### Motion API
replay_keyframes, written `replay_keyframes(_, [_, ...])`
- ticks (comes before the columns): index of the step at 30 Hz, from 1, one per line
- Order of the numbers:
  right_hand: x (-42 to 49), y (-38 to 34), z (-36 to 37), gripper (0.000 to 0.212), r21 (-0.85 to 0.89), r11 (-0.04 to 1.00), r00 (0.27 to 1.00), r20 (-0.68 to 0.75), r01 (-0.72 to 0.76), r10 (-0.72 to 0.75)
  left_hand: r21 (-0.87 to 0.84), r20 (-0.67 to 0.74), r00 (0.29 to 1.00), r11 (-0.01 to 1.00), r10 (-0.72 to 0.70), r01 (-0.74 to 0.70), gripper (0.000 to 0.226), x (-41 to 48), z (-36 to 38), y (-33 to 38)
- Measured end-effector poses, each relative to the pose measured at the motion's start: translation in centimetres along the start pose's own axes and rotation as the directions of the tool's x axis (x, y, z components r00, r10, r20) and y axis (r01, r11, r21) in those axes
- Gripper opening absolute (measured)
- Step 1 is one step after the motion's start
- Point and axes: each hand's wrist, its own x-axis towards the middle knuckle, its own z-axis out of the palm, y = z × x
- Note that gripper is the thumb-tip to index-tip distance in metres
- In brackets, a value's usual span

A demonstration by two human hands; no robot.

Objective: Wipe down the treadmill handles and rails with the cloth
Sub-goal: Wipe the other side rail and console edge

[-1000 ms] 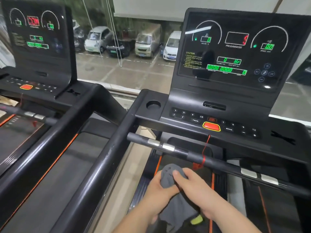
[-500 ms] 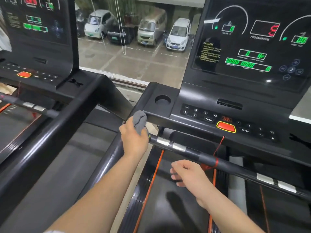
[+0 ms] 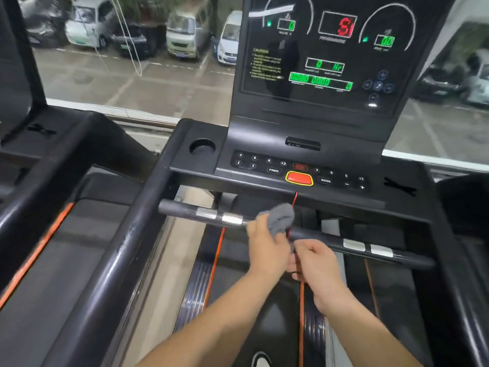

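A black front handlebar (image 3: 185,210) with silver sensor plates crosses the treadmill below the console. My left hand (image 3: 267,246) grips a grey cloth (image 3: 277,217) wrapped over the middle of that bar. Just to its right, my right hand (image 3: 315,263) has curled fingers pinching the red safety cord (image 3: 295,198) that hangs from the console. The left side rail (image 3: 124,250) runs toward me at the left, and the right rail (image 3: 455,260) is partly cut off by the frame edge.
The console (image 3: 304,173) carries a red stop button (image 3: 299,178), keypad, cup holder (image 3: 202,147) and lit display (image 3: 328,54). A second treadmill (image 3: 39,207) stands to the left. A window behind looks onto parked cars. The belt (image 3: 264,313) lies below my arms.
My left hand slid the cloth from the bar's left end to its middle. My right hand rose from below the bar and took hold of the red cord.
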Motion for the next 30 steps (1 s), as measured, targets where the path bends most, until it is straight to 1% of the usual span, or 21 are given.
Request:
replay_keyframes(1, [0.1,0.1,-1.0,0.015,0.010,1.000,1.000,-0.026,0.010,-0.010,0.004,-0.097,0.995,0.999,0.032,-0.032,0.038,0.4,-0.3,0.8])
replay_keyframes(2, [0.1,0.2,-2.1,0.015,0.021,1.000,0.999,-0.046,0.019,-0.018,0.050,-0.168,0.983,0.997,0.069,-0.061,0.041,0.9,-0.6,1.4])
replay_keyframes(3, [0.1,0.4,-3.1,0.015,0.033,0.999,0.998,-0.059,0.019,-0.017,0.111,-0.185,0.977,0.990,0.108,-0.088,0.045,1.7,-0.7,1.7])
replay_keyframes(4, [-0.1,0.7,-4.0,0.015,0.041,0.999,0.998,-0.062,0.011,-0.009,0.186,-0.147,0.980,0.977,0.135,-0.107,0.045,2.2,-0.5,2.0])
replay_keyframes(6, [-0.4,1.3,-5.6,0.016,0.052,0.999,0.998,-0.057,-0.008,0.011,0.316,-0.050,0.988,0.940,0.148,-0.125,0.036,2.1,0.9,2.3])
replay_keyframes(8, [-0.8,1.9,-7.1,0.016,0.073,0.997,0.997,-0.065,-0.026,0.031,0.390,0.023,0.990,0.910,0.143,-0.140,0.031,-0.2,3.2,1.8])
replay_keyframes(9, [-0.9,2.2,-7.9,0.016,0.076,0.997,0.997,-0.071,-0.034,0.040,0.371,0.051,0.994,0.923,0.094,-0.107,0.033,-1.8,4.2,1.0])
replay_keyframes(10, [-1.0,2.4,-8.6,0.015,0.079,0.996,0.996,-0.078,-0.039,0.045,0.313,0.095,0.995,0.949,0.008,-0.037,0.033,-3.6,5.0,0.2])
replay_keyframes(12, [-0.8,2.5,-9.9,0.014,0.095,0.995,0.995,-0.088,-0.034,0.043,0.221,0.213,0.965,0.969,-0.154,0.106,0.021,-6.6,5.9,-1.8])
replay_keyframes(14, [-0.2,2.7,-10.8,0.023,0.042,0.999,0.997,-0.076,-0.009,0.012,0.174,0.272,0.936,0.968,-0.222,0.179,0.018,-8.2,5.9,-2.8])
replay_keyframes(16, [0.6,3.1,-11.1,0.040,-0.114,0.991,0.998,0.013,0.064,-0.062,0.125,0.303,0.926,0.973,-0.224,0.195,0.018,-8.2,4.9,-1.8])
replay_keyframes(18, [0.8,3.2,-11.1,0.057,-0.249,0.955,0.973,0.200,0.160,-0.111,0.057,0.422,0.887,0.982,-0.189,0.182,0.024,-7.9,2.9,0.3])
replay_keyframes(19, [0.7,3.0,-11.0,0.061,-0.269,0.943,0.947,0.300,0.198,-0.114,0.048,0.486,0.857,0.984,-0.172,0.170,0.028,-7.9,1.6,1.3])
replay_keyframes(20, [0.5,2.8,-10.9,0.060,-0.265,0.937,0.913,0.392,0.226,-0.110,0.051,0.528,0.834,0.986,-0.159,0.156,0.032,-8.0,0.3,2.0])
replay_keyframes(22, [0.1,2.1,-10.6,0.047,-0.248,0.930,0.842,0.528,0.273,-0.106,0.070,0.547,0.823,0.987,-0.157,0.142,0.039,-8.9,-2.3,2.4])
replay_keyframes(25, [-0.4,1.5,-9.0,0.023,-0.243,0.910,0.750,0.653,0.336,-0.102,0.053,0.477,0.861,0.984,-0.175,0.171,0.044,-11.1,-5.8,1.9])
replay_keyframes(26, [-0.6,1.6,-8.1,0.020,-0.259,0.891,0.727,0.678,0.373,-0.107,0.044,0.451,0.875,0.983,-0.179,0.178,0.043,-11.9,-6.9,1.5])
replay_keyframes(27, [-0.8,1.8,-7.1,0.022,-0.280,0.869,0.703,0.704,0.407,-0.103,0.047,0.422,0.888,0.983,-0.181,0.178,0.039,-12.8,-8.0,1.2])
replay_keyframes(28, [-1.1,2.1,-5.9,0.026,-0.297,0.848,0.672,0.735,0.438,-0.090,0.083,0.372,0.912,0.985,-0.174,0.155,0.033,-13.7,-9.2,0.9])
replay_keyframes(29, [-1.6,2.4,-4.7,0.026,-0.318,0.823,0.640,0.765,0.471,-0.070,0.157,0.309,0.938,0.981,-0.155,0.111,0.028,-14.7,-10.4,0.5])
replay_keyframes(30, [-2.3,2.8,-3.5,0.023,-0.339,0.791,0.607,0.793,0.509,-0.051,0.232,0.250,0.958,0.969,-0.143,0.085,0.025,-15.9,-11.7,0.0])
